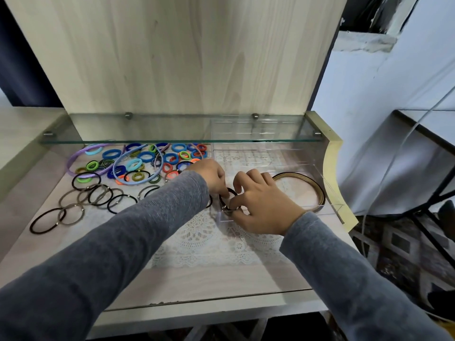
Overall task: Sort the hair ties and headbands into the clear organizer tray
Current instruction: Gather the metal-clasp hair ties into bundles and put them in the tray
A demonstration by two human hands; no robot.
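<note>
Left hand [212, 177] and right hand [262, 205] pinch a black hair tie [233, 192] in curled fingers, its loop elongated near-to-far.

Cool, even light is filling the frame, brightest at the right. The glass shelf [172, 141] and clear organizer tray [330, 206] are catching faint glare, and wide-angle distortion is bowing the edges.

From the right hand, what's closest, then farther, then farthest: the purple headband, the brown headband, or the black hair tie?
1. black hair tie: pinched by the right hand itself.
2. brown headband: just to the right, inside the clear tray.
3. purple headband: far off on the left side.
</note>
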